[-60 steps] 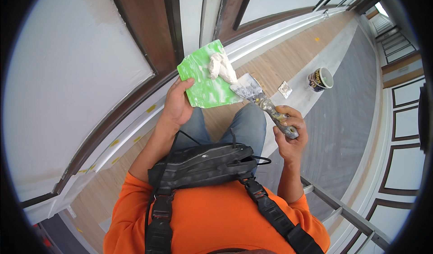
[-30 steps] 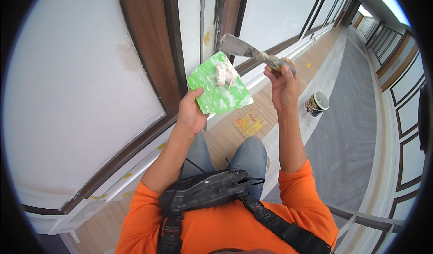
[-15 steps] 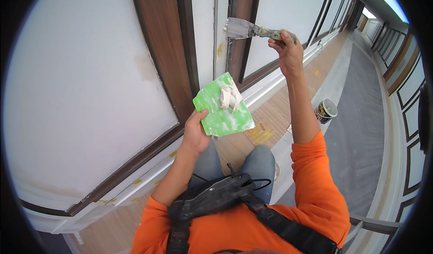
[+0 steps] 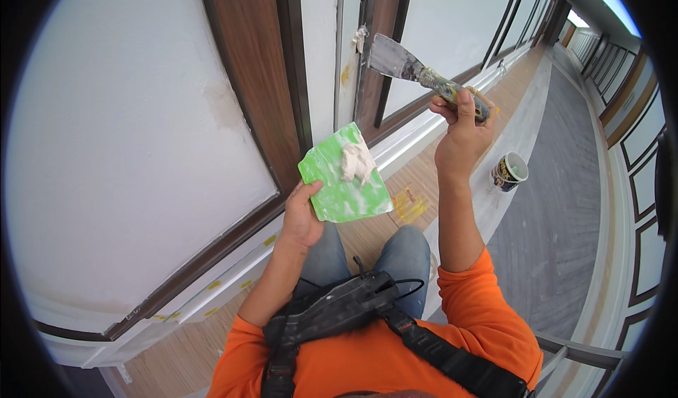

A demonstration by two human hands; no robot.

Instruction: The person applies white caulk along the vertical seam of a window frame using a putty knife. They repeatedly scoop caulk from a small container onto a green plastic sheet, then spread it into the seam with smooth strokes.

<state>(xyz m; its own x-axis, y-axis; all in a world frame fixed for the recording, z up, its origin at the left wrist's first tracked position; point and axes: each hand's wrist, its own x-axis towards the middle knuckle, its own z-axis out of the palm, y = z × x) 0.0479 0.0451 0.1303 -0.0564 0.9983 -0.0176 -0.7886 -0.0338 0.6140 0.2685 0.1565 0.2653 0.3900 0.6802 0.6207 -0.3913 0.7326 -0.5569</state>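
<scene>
A flat green plate (image 4: 330, 199), smeared white and carrying a lump of white putty (image 4: 358, 163), is gripped at its left edge by my left hand (image 4: 304, 214). My right hand (image 4: 465, 131) is closed round the handle of a putty knife (image 4: 404, 64). The knife's wide, stained blade points up and left, a little apart from the wall. Just left of the blade, a dab of putty (image 4: 359, 39) clings to the edge of the white strip (image 4: 346, 80) between the brown wood trims.
Dark-framed white panels and brown wood trim (image 4: 247, 59) line the wall on the left. A bucket (image 4: 510, 172) stands on the floor to the right, by the grey floor covering (image 4: 558, 186). A metal bar (image 4: 586, 354) crosses the lower right.
The putty knife has come away from the wall and tilted, its handle now lower right. A dab of putty shows where the blade was. The green plate has dropped slightly.
</scene>
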